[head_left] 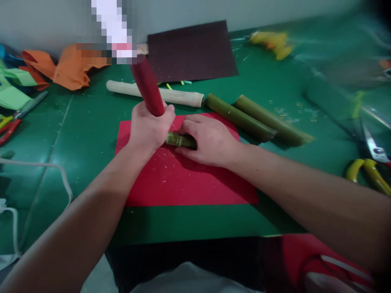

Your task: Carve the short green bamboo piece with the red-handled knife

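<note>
Both hands are busy over the red sheet [183, 183] on the green worktop [189, 224]. Our left hand [145, 128] is closed in a fist around a dark red rod [148, 85], tilted and sticking up past the thumb; its top end runs into a pixelated patch, so we can't tell what it belongs to. Our right hand [212, 140] has its fingers wrapped over a short green bamboo piece [174, 139], lying low above the sheet, its jointed end poking out toward the left fist. Can't tell if fist and bamboo touch.

Step in hand, our judgement: close two-handed work at that jointed end, right hand steadying, left hand on the rod. Pale crumbs dot the sheet. A next move here calls for a firm right-hand hold, fingers back from the end, and a controlled left wrist.

Beyond the sheet: a pale bamboo tube [183, 97], and to its right two green bamboo tubes [238, 116], side by side. A dark brown sheet [192, 51] sits further back. Yellow-handled scissors [354, 170] at far right, red-and-yellow-handled scissors [12, 130] at far left.
</note>
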Demonstrator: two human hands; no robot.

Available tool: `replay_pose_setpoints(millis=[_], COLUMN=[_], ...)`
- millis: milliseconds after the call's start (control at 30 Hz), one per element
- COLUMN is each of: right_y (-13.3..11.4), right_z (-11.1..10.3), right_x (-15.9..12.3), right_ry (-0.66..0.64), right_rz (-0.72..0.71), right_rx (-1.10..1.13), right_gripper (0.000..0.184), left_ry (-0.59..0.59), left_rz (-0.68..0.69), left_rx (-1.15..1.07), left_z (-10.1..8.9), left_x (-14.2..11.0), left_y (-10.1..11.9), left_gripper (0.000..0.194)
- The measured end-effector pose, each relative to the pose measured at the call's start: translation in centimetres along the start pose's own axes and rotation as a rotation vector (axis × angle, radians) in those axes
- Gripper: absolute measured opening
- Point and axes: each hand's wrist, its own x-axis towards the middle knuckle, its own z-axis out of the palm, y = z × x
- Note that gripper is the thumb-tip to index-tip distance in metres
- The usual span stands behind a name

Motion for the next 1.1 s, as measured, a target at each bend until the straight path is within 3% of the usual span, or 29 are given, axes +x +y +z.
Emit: replay_pose_setpoints(millis=[267, 567, 767, 1100], right_y=[0.0, 0.1, 0.2, 0.1], right_z=[-0.2, -0.1, 0.1, -0.2], right_x=[0.1, 0.0, 0.0, 0.3], right_ry=[-0.008, 0.0, 0.004, -0.017], right_rz=[0.011, -0.008, -0.021, 0.004], right_rx=[0.019, 0.003, -0.001, 0.011], right_gripper=[0.026, 0.028, 0.03, 0.029], left_ry=[-0.195, -0.242, -0.443, -0.4], left_rz=[-0.061, -0.057, -0.085, -0.106], left_rx=[-0.078, 0.037, 0.168, 0.132], left_z=[-0.7, -0.6, -0.7, -0.8], left_x=[0.1, 0.3, 1.1, 1.6], left_y=[0.3, 0.8, 2.0, 1.4], left_gripper=[0.035, 0.035, 0.036, 0.032])
